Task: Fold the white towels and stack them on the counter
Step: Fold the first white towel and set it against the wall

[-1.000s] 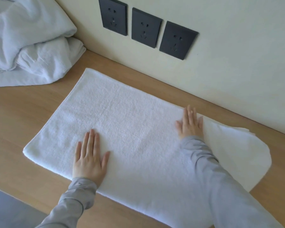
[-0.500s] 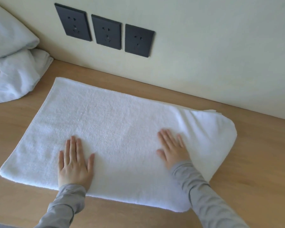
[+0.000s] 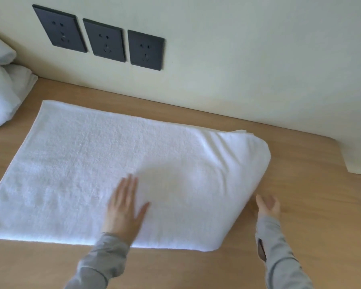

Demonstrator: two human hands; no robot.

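A white towel (image 3: 96, 163) lies spread in a doubled layer on the wooden counter (image 3: 313, 197), its folded right end rounded and slightly puffed. My left hand (image 3: 124, 207) lies flat on the towel near its front middle, fingers straight and together, blurred by motion. My right hand (image 3: 267, 205) is off the towel, over bare wood just right of the folded end, palm turned up and fingers relaxed, holding nothing. Grey sleeves cover both forearms.
A heap of crumpled white towels (image 3: 2, 94) sits at the far left against the wall. Three dark wall sockets (image 3: 104, 39) are set above the counter. The cream wall (image 3: 258, 69) runs along the back, with a jutting corner (image 3: 356, 161) at the right.
My left hand slid right along the towel toward its middle. My right hand left the towel and now hovers over the wood beside the folded end. The view shifted slightly.
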